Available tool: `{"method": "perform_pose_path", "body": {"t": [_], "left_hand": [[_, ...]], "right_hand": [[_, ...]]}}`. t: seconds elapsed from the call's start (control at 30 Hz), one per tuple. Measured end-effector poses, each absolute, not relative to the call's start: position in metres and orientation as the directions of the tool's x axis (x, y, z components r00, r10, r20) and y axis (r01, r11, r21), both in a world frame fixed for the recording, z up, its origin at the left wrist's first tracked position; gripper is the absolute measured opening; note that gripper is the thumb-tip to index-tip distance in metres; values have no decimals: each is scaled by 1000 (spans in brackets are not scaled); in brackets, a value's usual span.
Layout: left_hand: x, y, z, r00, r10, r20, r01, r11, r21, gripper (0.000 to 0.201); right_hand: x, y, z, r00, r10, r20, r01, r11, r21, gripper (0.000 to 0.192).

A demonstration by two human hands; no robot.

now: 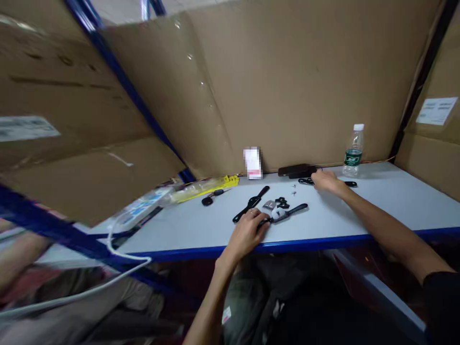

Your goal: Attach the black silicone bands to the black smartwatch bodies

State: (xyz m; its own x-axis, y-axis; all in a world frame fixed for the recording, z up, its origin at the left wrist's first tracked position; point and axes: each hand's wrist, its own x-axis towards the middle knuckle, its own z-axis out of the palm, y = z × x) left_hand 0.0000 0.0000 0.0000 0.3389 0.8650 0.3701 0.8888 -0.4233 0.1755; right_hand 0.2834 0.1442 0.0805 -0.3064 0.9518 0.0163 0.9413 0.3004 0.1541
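Pale bench top (194, 230) against brown cardboard (294, 81), a black two-handled tool (279, 214) at our left hand (249, 227)

Near the front edge, its slim, glossy handles flank a rounded whitish middle; our left fingers curl around the left handle, hiding most of it. Just beyond lie a flat silvery plate (269, 205) and a curved black part (282, 202), with a slanting black tool (253, 202) to their left. Our right hand (327, 182) covers the middle of a third black tool (351, 184) farther back; we cannot tell whether those fingers grip it. Tiny metal pieces (293, 193) are hard to make out, and an upright white card (254, 164) is blurred into squares. Farther right stands a clear plastic bottle (354, 155), green-labelled
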Motion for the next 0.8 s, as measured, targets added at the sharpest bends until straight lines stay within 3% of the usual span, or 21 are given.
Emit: {"method": "perform_pose_path", "body": {"t": [0.4, 0.6, 0.7, 0.8], "left_hand": [[3, -2, 1, 295, 909, 294, 925, -349, 152, 26], [4, -1, 0, 220, 930, 294, 940, -283, 191, 25], [3, 0, 0, 216, 933, 289, 944, -275, 183, 24], [2, 0, 0, 230, 934, 275, 943, -284, 175, 22]], "right_hand": [[288, 152, 78, -291, 956, -37, 945, 293, 145, 36], [286, 151, 82, -284, 958, 24, 952, 279, 123, 36], [271, 141, 81, -364, 922, 128, 931, 364, 25, 35], [246, 122, 71, -568, 799, 198, 778, 600, -185, 32]]}}
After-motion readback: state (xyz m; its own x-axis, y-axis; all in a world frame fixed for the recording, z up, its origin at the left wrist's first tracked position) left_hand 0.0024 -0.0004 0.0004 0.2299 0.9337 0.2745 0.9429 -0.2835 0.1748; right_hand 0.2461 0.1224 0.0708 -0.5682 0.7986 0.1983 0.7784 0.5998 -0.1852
